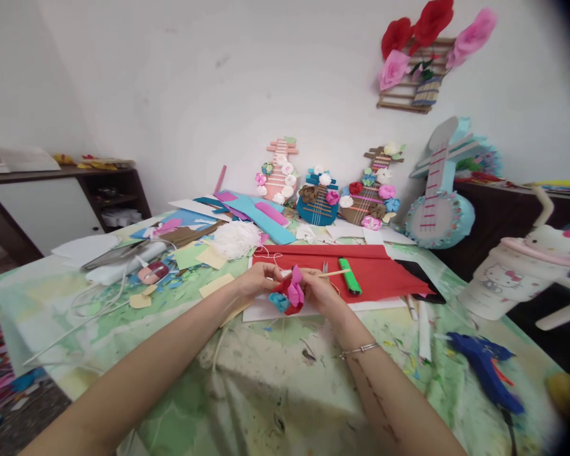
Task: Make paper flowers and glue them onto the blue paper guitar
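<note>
Between my hands is a small crepe-paper flower (295,290) with red, pink and blue petals. My left hand (256,280) pinches its left side, fingers closed. My right hand (319,290) is closed at its right side, and a thin wooden stick (336,273) sticks out from these fingers to the right. How the stick meets the flower is hidden. Red crepe paper (313,256) lies on white sheets just behind the hands. On it rest a green utility knife (349,276) and scissors (325,268), partly hidden by my right hand.
A blue glue gun (487,367) and a white cup (501,278) stand at the right. Left are white yarn (236,239), a cable (76,326), paper scraps and colored sheets (261,218). Flowered cardboard instruments (318,202) lean on the wall.
</note>
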`<state>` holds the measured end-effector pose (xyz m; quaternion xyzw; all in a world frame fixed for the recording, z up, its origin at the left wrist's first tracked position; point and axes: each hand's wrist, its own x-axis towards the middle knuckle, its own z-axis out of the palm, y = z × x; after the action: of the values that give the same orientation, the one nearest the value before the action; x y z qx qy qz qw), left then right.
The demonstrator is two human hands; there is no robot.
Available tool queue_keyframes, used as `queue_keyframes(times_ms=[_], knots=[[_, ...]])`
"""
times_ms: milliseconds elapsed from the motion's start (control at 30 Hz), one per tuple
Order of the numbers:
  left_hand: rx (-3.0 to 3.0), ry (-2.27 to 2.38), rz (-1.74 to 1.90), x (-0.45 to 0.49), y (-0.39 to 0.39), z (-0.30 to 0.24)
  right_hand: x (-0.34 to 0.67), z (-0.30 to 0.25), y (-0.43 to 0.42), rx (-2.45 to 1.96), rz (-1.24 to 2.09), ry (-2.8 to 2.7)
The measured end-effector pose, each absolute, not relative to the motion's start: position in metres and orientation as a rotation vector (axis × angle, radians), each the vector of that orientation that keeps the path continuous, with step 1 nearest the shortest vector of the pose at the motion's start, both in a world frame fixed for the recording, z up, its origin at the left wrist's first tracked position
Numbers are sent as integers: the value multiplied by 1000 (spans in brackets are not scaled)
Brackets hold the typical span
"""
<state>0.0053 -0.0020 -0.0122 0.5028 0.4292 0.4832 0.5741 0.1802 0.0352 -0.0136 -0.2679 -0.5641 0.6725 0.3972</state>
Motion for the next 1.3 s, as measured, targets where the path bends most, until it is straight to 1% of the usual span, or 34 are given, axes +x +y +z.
queue_keyframes(times_ms=[233,667,1000,1300], knots=[[1191,972,1105,8,-7,-7,181,-15,36,-726,1795,-1367],[1140,946,1117,8,-7,-6,182,-16,37,-722,1766,-1345],[1224,904,962,4,-6,-6,186,-11,35,-680,1786,-1364],[1278,934,935,4,-8,-6,187,-12,35,-666,1799,-1390]])
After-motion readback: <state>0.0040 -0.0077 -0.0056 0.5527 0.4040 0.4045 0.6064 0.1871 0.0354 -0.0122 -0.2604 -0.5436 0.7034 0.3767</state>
